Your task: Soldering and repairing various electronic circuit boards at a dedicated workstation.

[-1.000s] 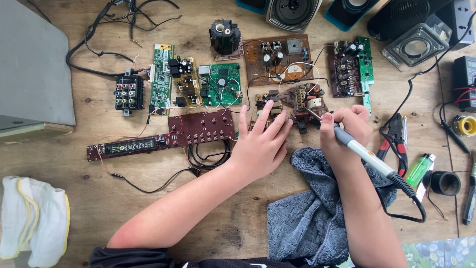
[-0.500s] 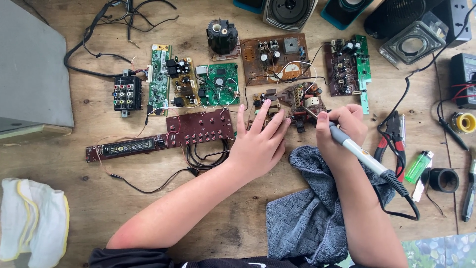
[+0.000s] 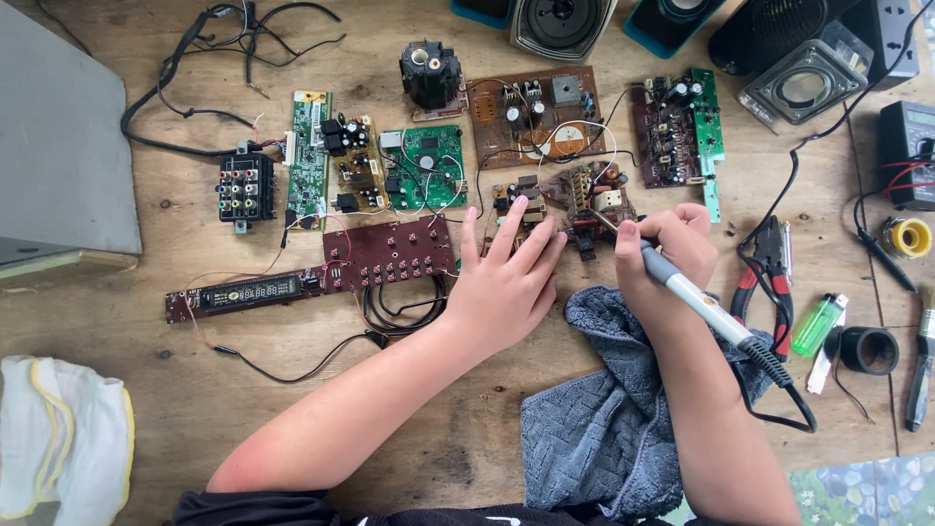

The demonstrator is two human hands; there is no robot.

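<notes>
Left hand [image 3: 506, 282]: laid flat, fingers spread and gripping nothing, fingertips pressing on the small brown circuit board crowded with coils and components [image 3: 575, 205]. That board lies on the bare wooden tabletop [image 3: 156, 390], near the middle of the far half, just beyond both hands.

Right hand [image 3: 667, 248]: closed around the grey-handled soldering iron with black cord end [image 3: 706, 307], held like a pen; its metal tip reaches the right part of the same brown board. The iron's black cable loops down beside the forearm.

Grey-blue knitted cloth [image 3: 584, 409]: spread on the table under the right wrist and forearm, touching the heel of the left hand.

Dark red push-button board [image 3: 390, 253]: just left of the left hand, joined to a long narrow display strip [image 3: 243, 292], with black wires coiled below it.

Green square circuit board [image 3: 424, 166]: beyond the red board, beside a narrow green board [image 3: 310, 156] and a black block of coloured sockets [image 3: 243, 187].

Large brown circuit board [image 3: 536, 117]: beyond the worked board, with a black cylindrical motor part [image 3: 430, 70] at its left.

Red-handled pliers [image 3: 765, 268], green lighter [image 3: 816, 324], roll of black tape [image 3: 867, 349]: right of the right hand, close together.

White cloth with yellow edging [image 3: 58, 448]: near-left corner, well apart from the hands.
</notes>
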